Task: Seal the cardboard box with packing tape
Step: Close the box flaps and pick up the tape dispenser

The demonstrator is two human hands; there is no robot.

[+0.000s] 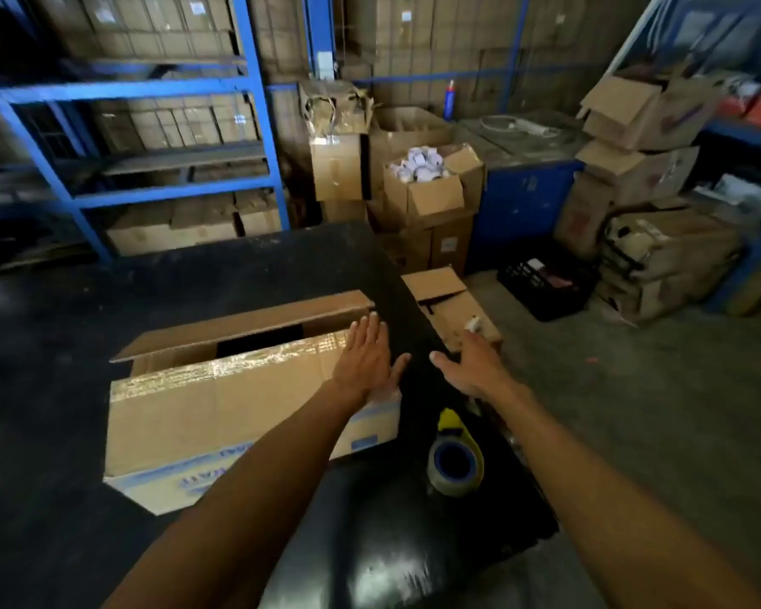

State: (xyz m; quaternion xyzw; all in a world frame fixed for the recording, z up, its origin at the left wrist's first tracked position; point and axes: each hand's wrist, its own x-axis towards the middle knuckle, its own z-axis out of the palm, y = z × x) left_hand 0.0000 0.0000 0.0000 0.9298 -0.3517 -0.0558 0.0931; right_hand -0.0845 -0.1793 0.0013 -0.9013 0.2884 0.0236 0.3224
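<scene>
Two flaps on cardboard box (220,402), mid-left of frame on black table (106,309): near flap folded down w/ shiny old tape strip along its edge, far flap (247,323) raised, dark gap between showing inside. Not sealed yet, no fresh tape across seam. Left hand (365,362) flat on box top at its right end, fingers straight and close together, thumb out to the side, pressing near flap down, gripping nothing. Right hand (471,367) right of centre, over table edge, fingers spread and loose, empty, not touching anything as far as visible. Tape dispenser (455,454) w/ yellow body and blue-cored roll lying on table at lower centre, just beside box's right end, below right hand, untouched. Step in hand, prob.: closing flaps before taping. Next move likely calls for bringing far flap down to meet near one, holding seam shut w/ left, then right going back and down for dispenser. Risk: flap springing up once pressure off; old tape ridge may stop new strip bonding flat. Open box on floor (444,301) past table edge, blue shelving (150,85) w/ cartons at upper left, not part of job.
</scene>
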